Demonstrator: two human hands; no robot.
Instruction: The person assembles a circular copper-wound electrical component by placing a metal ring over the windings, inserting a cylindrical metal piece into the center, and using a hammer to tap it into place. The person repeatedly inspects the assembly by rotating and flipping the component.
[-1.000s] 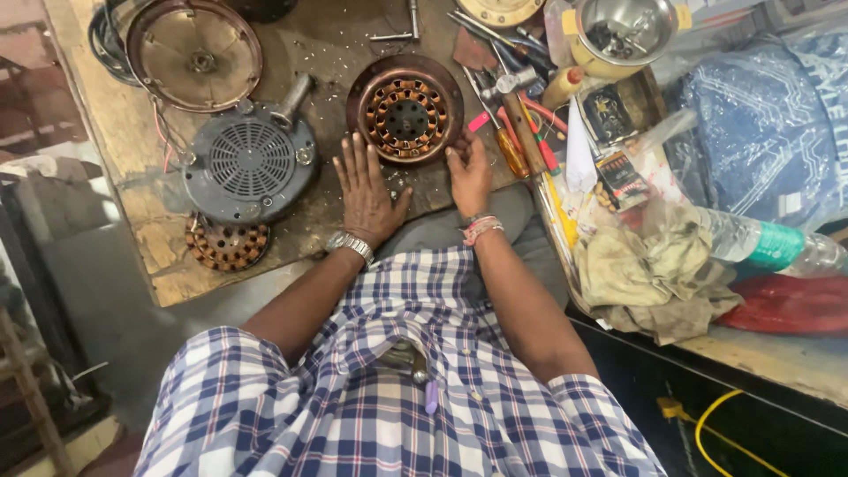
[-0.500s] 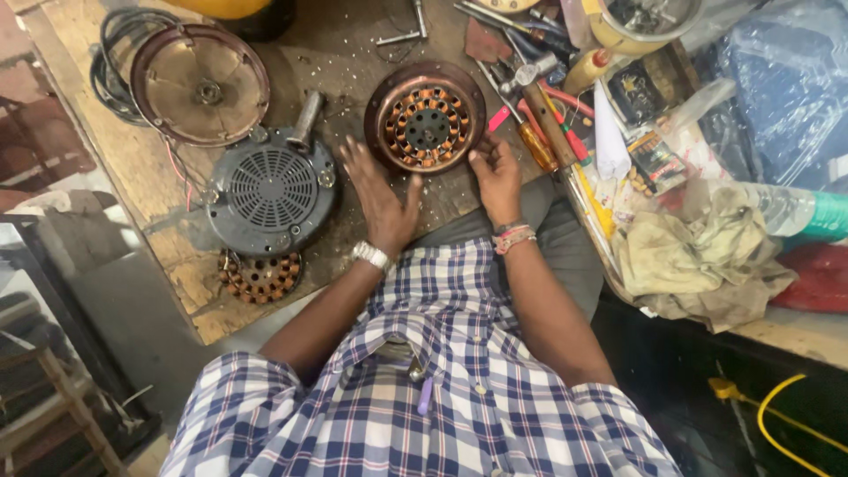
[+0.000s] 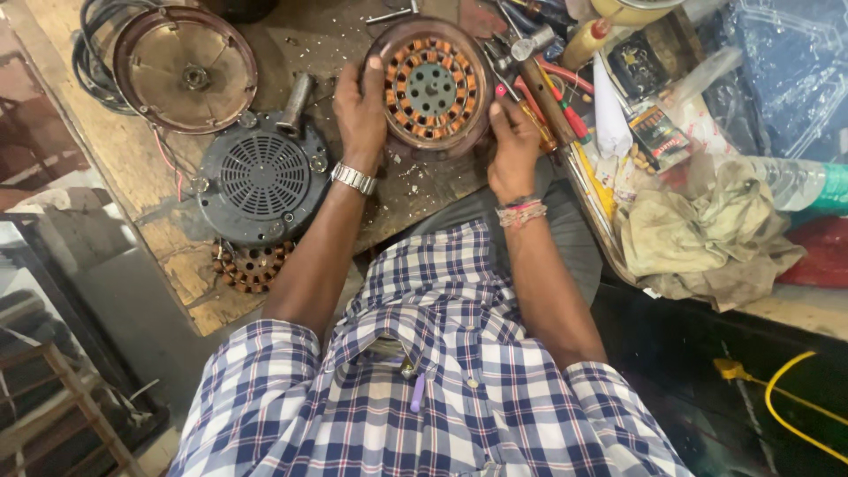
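Gripping: motor stator (image 3: 431, 88) was held flat between both hands.
Left hand (image 3: 360, 106): clasped on its left rim.
Right hand (image 3: 512, 146): clasped on its lower right rim.

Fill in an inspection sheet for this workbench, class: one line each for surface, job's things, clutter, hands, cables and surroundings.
Surface: worn wooden bench, scratched and stained.
Job's things: round wound motor stator in brown housing, flat on the bench.
Clutter: black vented cover, brown domed cover, small copper-wound core, screwdrivers, crumpled rag, plastic bottle.
Hands: left hand grips the stator's left rim; right hand holds its lower right rim.
Cables: black cable coil by the domed cover; yellow cable below the bench.
Surroundings: wooden frame lower left.
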